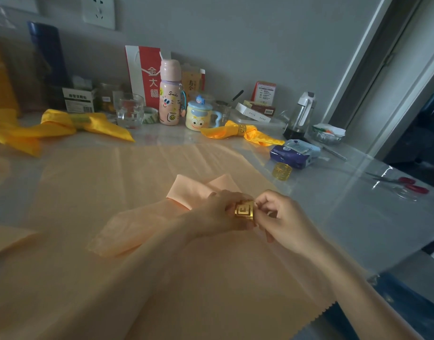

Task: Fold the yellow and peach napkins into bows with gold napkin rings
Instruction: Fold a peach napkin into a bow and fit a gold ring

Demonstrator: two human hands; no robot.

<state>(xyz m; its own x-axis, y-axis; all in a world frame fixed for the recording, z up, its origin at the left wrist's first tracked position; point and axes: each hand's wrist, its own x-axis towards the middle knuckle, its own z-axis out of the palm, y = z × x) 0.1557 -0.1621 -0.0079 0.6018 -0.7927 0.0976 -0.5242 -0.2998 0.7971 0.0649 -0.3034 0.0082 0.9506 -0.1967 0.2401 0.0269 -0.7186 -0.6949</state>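
A folded peach napkin (191, 190) lies on a larger peach cloth (127, 173) spread over the table. My left hand (221, 212) pinches the napkin's gathered end. My right hand (282, 217) holds a gold napkin ring (244, 210) with a square cut-out pattern against that end. Whether the cloth has entered the ring is hidden by my fingers. A second gold ring (281, 171) stands loose at the right. Two yellow napkins sit at the back as bows, one (61, 125) at the left, one (243, 132) with a gold ring at the right.
The back of the table is crowded: a glass (130, 110), a pink bottle (170, 94), a lidded cartoon mug (201, 115), a red and white bag (144, 72), boxes, a dark bottle (302, 116). A tissue pack (294, 153) and red scissors (407, 184) lie right.
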